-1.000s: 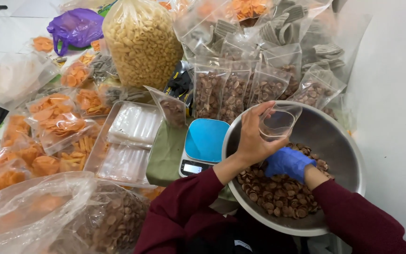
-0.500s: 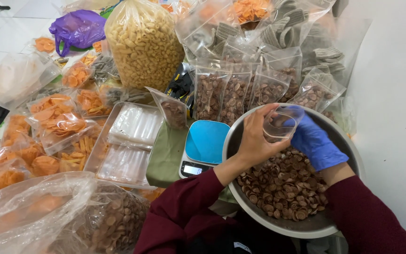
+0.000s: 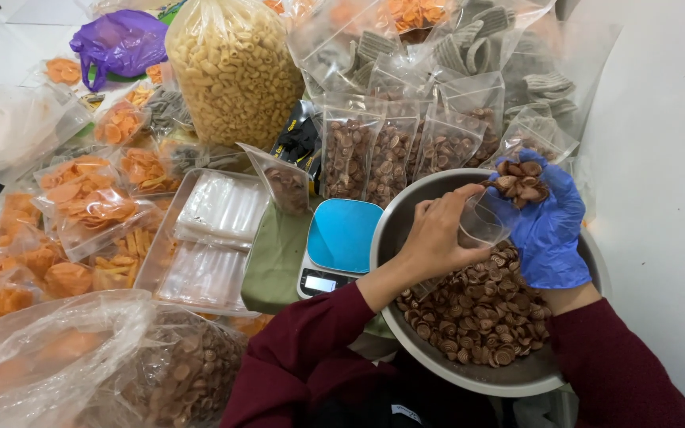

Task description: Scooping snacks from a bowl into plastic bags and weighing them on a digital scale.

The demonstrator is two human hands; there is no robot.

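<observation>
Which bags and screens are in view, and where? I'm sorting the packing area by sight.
Open clear pouch: in the left hand, over the steel bowl.
Filled clear pouches: upright row behind the scale, brown shell crackers.
Big clear bag: top centre, pale macaroni crackers.
Purple bag: top left.
Scale screen: small, pale rectangle under a blue platform.

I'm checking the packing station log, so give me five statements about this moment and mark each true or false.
1. The right hand wears a blue glove. True.
2. The right hand is empty. False: it cups a handful of brown shell-shaped snacks.
3. The bare left hand holds open a clear plastic pouch over the metal bowl. True.
4. The blue kitchen scale carries a filled pouch. False: nothing sits on its platform.
5. The big bag of pale tube-shaped snacks lies inside the bowl. False: it stands beyond the scale, outside the bowl.
</observation>
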